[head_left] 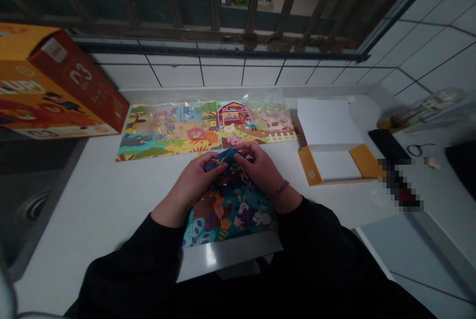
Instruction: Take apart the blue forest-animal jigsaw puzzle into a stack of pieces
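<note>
My left hand (203,175) and my right hand (256,165) meet over a dark teal picture board (230,220) with rabbits and plants on it. Fingers of both are closed around a small blue printed piece (229,154), which looks like part of a puzzle. Its lower part and outline are partly hidden by my thumbs. Just beyond my hands lie a safari picture board (163,145) and a farm picture board (241,133), each with a clear plastic bag (178,120) of coloured pieces on it.
A large orange box (55,91) stands at the left, beside the sink (33,205). To the right lies an unfolded white and yellow box (327,135). Farther right are a black object (388,145) and plastic-wrapped items (427,105). A tiled wall (223,71) and barred window border the back.
</note>
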The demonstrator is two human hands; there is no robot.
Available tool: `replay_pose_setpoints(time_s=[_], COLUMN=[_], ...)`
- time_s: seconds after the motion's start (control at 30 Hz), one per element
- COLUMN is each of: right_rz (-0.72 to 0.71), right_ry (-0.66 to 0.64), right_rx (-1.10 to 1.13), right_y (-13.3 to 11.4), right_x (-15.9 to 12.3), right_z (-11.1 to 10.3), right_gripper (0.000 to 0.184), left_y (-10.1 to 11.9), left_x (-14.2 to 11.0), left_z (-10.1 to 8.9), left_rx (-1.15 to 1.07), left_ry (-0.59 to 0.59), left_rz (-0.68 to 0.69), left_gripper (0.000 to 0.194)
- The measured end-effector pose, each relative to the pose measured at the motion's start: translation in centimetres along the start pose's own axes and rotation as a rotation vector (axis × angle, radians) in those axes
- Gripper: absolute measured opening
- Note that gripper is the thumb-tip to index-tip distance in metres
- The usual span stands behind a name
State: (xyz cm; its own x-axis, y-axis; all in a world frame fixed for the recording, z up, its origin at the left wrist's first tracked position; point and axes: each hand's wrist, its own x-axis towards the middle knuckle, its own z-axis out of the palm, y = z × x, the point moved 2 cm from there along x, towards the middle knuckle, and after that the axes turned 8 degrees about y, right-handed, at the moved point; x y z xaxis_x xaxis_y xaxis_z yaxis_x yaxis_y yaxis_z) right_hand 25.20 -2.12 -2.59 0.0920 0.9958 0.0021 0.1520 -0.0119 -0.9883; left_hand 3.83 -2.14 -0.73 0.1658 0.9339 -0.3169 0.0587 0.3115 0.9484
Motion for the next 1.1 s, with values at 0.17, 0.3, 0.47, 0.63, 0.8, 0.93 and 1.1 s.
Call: replay_pose_setpoints(time_s=[0.17,0.3,0.47,0.63,0.8,0.93,1.1], right_rz=[0.055,0.090,0.157,0.190,0.129,0.169,0.085], right_ry=[-0.143,-0.063,0.110,-0.064,-0.108,-0.098,-0.206], right_rx=[0.020,0.088,0.240,0.378,0.234,0.272,0.234], right_y=[0.4,0.2,-0.3,-1.2,-0.7,-0.2,-0.8], right_x=[0.0,0.0,0.0,-0.4,-0.4,-0.3,-0.3], right_z=[0.4,0.1,-0.4,0.2,0.7,0.9,0.0], right_gripper=[0.048,0.051,0.056,0.057,0.054,0.053,0.049], left_y=[0.2,0.1,-0.6,-1.1,-0.8,-0.8,-0.3], left_x=[-0.2,-0.1,0.4,0.8,0.8,0.7,0.3], left_z=[-0.1,-0.3,-0.5,-0.8,-0.7,-0.2,0.2], left_rx=[0.063,0.023,-0.043,-0.198,-0.309,-0.338,-0.319], left_ry=[-0.043,-0.110,-0.031,0.080,0.088,0.000,0.007], left_rz=[0.014,0.024,-0.027,-0.091,-0.014,-0.042,-0.165], left_gripper=[0.045,0.059,0.056,0.046,0.034,0.034,0.046])
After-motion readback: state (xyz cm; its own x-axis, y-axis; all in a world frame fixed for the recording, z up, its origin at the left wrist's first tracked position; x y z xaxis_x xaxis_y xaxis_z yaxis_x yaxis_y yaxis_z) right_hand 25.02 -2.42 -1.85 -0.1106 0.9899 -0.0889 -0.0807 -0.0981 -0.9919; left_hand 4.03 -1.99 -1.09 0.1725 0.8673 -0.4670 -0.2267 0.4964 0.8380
